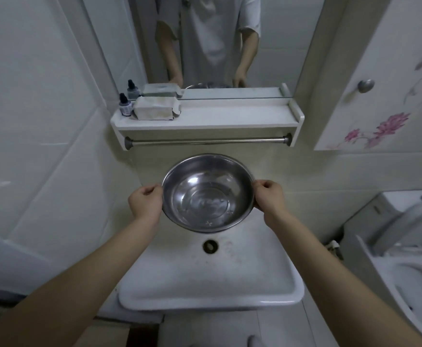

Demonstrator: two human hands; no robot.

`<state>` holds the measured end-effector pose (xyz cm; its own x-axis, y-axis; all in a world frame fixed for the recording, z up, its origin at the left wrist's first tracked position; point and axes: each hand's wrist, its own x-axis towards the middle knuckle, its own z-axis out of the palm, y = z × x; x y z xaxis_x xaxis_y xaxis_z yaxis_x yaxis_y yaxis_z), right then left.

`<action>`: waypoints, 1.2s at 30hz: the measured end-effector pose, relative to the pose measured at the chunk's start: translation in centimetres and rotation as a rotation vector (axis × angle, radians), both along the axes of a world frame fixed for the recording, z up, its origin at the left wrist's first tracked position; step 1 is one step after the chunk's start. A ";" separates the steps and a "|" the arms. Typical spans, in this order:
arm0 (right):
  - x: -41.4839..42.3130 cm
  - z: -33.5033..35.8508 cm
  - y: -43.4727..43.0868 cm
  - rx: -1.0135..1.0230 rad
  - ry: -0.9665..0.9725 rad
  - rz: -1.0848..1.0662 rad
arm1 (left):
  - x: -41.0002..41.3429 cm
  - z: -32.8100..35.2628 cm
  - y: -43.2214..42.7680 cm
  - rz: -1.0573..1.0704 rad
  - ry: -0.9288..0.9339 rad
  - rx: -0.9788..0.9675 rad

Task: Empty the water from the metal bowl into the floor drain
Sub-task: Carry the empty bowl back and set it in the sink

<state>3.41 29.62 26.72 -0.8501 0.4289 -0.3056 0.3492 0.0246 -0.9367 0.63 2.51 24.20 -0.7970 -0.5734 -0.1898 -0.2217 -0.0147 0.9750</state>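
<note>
A round metal bowl with a little clear water in it is held above the back of a white washbasin. My left hand grips its left rim with curled fingers. My right hand grips the right rim the same way. The bowl sits roughly level. No floor drain is in view; only the basin's own drain hole shows below the bowl.
A white shelf with a towel rail hangs just behind the bowl, holding a small bottle and a tissue pack. A mirror is above. A toilet stands at the right, a flowered cabinet above it.
</note>
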 end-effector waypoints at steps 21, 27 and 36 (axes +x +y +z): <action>3.4 -4.6 -3.0 -0.019 -0.151 -0.067 | 1.5 -3.9 -2.4 -0.109 -0.119 0.078; 4.5 -5.9 -2.9 -0.026 -0.178 -0.033 | 2.9 -5.5 -2.2 -0.059 -0.146 0.085; 6.0 -8.2 -2.6 -0.022 -0.248 -0.013 | 5.1 -7.7 -1.9 -0.037 -0.205 0.070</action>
